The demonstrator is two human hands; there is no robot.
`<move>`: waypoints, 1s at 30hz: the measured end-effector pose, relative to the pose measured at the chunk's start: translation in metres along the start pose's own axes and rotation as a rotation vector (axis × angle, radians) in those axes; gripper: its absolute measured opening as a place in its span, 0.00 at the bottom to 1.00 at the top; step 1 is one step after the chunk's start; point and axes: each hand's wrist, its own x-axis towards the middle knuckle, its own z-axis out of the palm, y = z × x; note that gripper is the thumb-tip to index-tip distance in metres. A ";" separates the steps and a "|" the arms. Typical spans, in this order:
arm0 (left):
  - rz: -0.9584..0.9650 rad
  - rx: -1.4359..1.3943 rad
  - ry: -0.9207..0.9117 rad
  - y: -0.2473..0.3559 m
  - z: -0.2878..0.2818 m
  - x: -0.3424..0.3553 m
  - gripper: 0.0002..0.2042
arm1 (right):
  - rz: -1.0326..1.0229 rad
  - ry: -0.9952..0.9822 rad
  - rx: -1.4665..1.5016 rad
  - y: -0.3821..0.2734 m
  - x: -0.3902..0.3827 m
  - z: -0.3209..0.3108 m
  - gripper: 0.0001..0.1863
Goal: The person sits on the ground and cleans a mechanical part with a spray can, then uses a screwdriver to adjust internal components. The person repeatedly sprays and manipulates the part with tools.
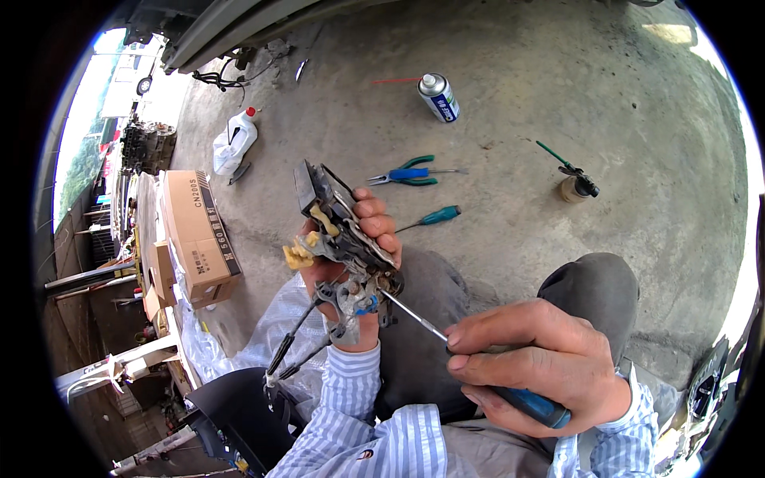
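The head view shows the left forearm, in a blue-and-white striped sleeve (348, 390), rising from the lower edge, with the left hand (320, 272) held up in front of the body. Its palm is behind a dark, greasy mechanical assembly (351, 243), and its curled fingers (372, 209) close over the right-hand edge, gripping the piece so that it stands tilted above the person's grey trouser leg (426, 287). Yellowish plastic parts (300, 254) stick out on the left of the assembly, and dark cables (288, 344) hang from its lower end.

The right forearm enters from the lower right. The right hand (550, 358) is turned inward, its thumb and fingers bent and closed around a screwdriver (422, 321) with a blue-and-black handle. The shaft slants up and left to the lower part of the assembly, where the tip is lost among the metal pieces; exactly what it touches there cannot be told.

On the concrete floor (510, 207) beyond the hands lie pliers (396, 176) and a teal-handled screwdriver (441, 215). A spray can (441, 100) with a red straw is farther off, and a cardboard carton (195, 239) sits to the left.
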 end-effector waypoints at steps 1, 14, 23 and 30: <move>-0.004 -0.039 -0.007 0.001 -0.002 -0.001 0.30 | 0.002 -0.031 0.003 -0.001 0.003 -0.003 0.12; -0.081 -0.048 -0.033 0.004 -0.004 0.001 0.29 | -0.005 -0.175 -0.072 -0.010 0.016 -0.017 0.16; -0.052 0.089 -0.042 0.002 -0.005 0.002 0.29 | 0.023 -0.237 -0.155 -0.015 0.016 -0.028 0.14; -0.059 0.095 -0.062 0.001 -0.005 0.004 0.30 | -0.079 -0.215 -0.175 -0.016 0.018 -0.021 0.13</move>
